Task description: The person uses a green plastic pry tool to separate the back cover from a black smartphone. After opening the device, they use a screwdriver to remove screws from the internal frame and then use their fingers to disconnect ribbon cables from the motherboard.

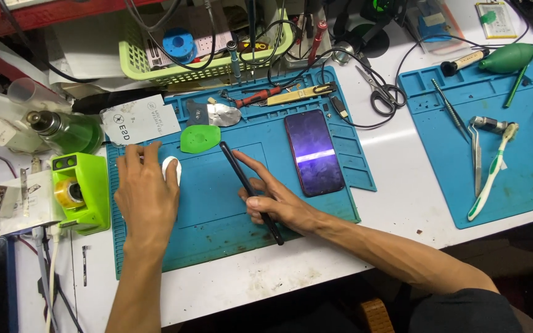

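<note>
My right hand [272, 200] grips a thin black phone frame [242, 176] stood on its long edge on the blue work mat [217, 228], index finger stretched along it. My left hand [146, 191] lies flat on the mat's left part, fingertips on a small white pad [173, 169]. A green oval pick [200, 138] lies just beyond. A dark phone [313, 152] with a glossy screen lies flat to the right of my right hand.
A bright green tape holder [84, 185] and a green bottle [72, 131] stand left of the mat. Scissors [380, 92], a green basket [174, 65] with cables, a second blue mat [525, 166] with tweezers [475, 151] and a toothbrush [491, 176] lie right.
</note>
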